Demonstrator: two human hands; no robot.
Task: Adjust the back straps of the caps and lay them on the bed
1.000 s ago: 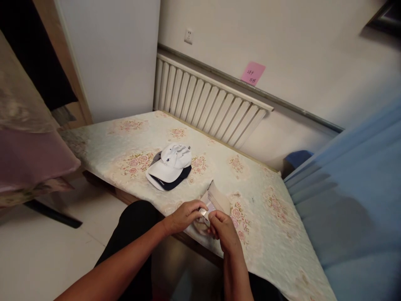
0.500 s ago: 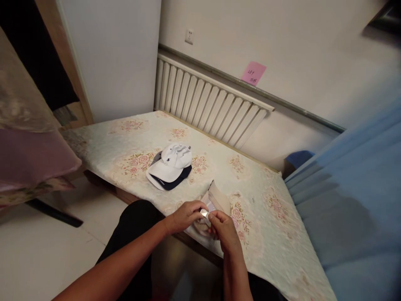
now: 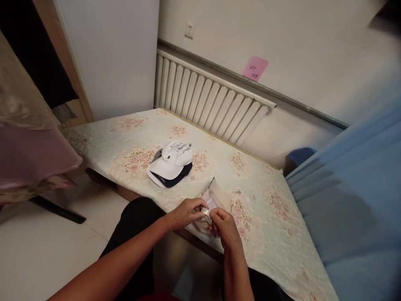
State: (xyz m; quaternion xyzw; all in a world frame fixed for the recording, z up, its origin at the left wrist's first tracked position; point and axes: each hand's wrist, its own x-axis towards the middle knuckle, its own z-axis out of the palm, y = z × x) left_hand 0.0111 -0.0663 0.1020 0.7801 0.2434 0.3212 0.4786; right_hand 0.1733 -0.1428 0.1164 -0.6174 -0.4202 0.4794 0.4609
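Between my two hands is a small whitish tag [image 3: 205, 211], with printing too small to read. My left hand [image 3: 188, 213] pinches its left end between thumb and finger. On its right end, my right hand [image 3: 224, 225] is closed in a pinch too. Under and behind the hands lies a beige cap [image 3: 222, 199], brim toward the far side, its inside partly showing; my fingers hide much of it. Whether the tag is joined to the cap I cannot tell. Farther left, a white cap [image 3: 176, 155] rests on top of a dark navy cap [image 3: 178, 179] in a small stack.
The caps lie on a bed-like surface with a flowered cover [image 3: 263, 225]. A radiator [image 3: 206, 94] runs along the wall behind, below a pink note [image 3: 255, 68]. At the right hangs a blue curtain [image 3: 351, 200]; pink cloth [image 3: 34, 154] hangs at the left.
The tag has turned slightly between my fingers. Both hands keep their pinch in nearly the same place, and the view has shifted a little.
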